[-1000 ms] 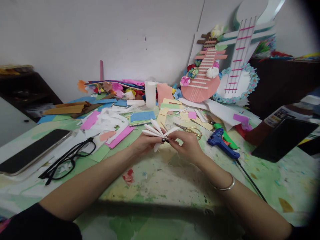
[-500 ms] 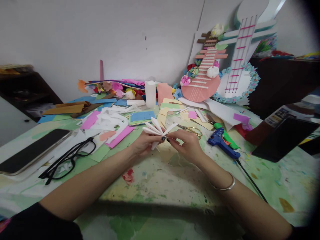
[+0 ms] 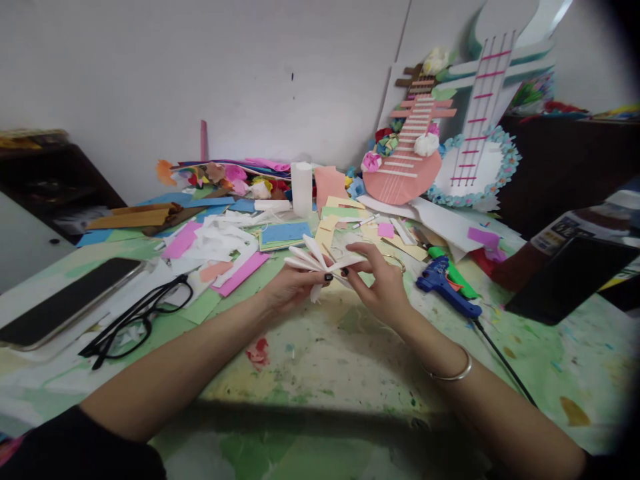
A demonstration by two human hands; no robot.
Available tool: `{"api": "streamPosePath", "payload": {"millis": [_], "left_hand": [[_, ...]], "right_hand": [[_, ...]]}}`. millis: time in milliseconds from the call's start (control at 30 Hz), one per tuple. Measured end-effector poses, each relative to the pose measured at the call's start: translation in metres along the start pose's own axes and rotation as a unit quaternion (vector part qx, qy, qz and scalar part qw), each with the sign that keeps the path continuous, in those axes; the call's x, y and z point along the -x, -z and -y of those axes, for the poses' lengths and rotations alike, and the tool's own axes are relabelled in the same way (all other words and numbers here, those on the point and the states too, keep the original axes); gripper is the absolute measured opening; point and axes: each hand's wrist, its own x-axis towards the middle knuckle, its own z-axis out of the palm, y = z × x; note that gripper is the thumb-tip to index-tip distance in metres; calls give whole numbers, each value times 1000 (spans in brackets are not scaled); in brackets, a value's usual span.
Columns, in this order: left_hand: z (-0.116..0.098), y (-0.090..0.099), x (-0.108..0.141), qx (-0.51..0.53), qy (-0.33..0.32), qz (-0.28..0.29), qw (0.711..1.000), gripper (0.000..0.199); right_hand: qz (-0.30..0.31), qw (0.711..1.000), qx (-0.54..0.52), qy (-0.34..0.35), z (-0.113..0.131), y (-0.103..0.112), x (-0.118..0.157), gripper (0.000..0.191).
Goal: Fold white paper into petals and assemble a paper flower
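White folded paper with several petals fans out above the table, in front of the blue paper stack. My left hand pinches its base, the dark-nailed thumb pressed on the centre. At the paper's right side is my right hand, its thumb and a finger at a petal on the right and its index finger raised. Whether those fingertips grip the petal is hard to make out. Gold-handled scissors lie behind my right hand, partly hidden by it.
A blue glue gun with a black cord lies to the right. Black glasses and a phone are at the left. Paper scraps and a white cylinder are behind; a pink paper instrument leans on the wall.
My right hand has shifted slightly right, and its index finger has lifted away from the thumb. A petal at the right now points more sideways. My left hand keeps its pinch.
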Motion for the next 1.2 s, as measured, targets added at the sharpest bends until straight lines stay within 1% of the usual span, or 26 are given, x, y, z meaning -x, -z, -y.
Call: {"api": "streamPosePath", "payload": {"millis": [33,167,267,367,600,767,967,1067,1200], "left_hand": [[0,0,0,-2,-4,-6,1000,25],[-1,0,-1,1,-5,-43,999,27],[-2,0,-1,5,-9,-48,999,26],[-3,0,-1,-3,-18,-54,998,24],[-3,-3,0,8,-40,-64,997,25],[-3,-4,1,35,-38,-55,997,28],[-3,-6,3,57,-33,-62,996,33],[-3,-5,3,61,-30,-67,995,33],[-2,-2,2,43,-32,-48,997,29]], "right_hand": [[-1,1000,5,11,-1,0,0,29],[-24,997,3,80,-7,-4,-1,12],[-37,993,-3,115,-9,-6,-2,13],[-35,990,-7,133,-9,-6,-3,16],[-39,991,-11,130,-5,-3,-4,18],[-42,989,-18,138,-4,-2,-4,16],[-50,989,-23,137,-1,-2,-4,15],[-42,990,-18,132,1,1,-5,13],[-33,991,-3,133,1,3,-5,13]]}}
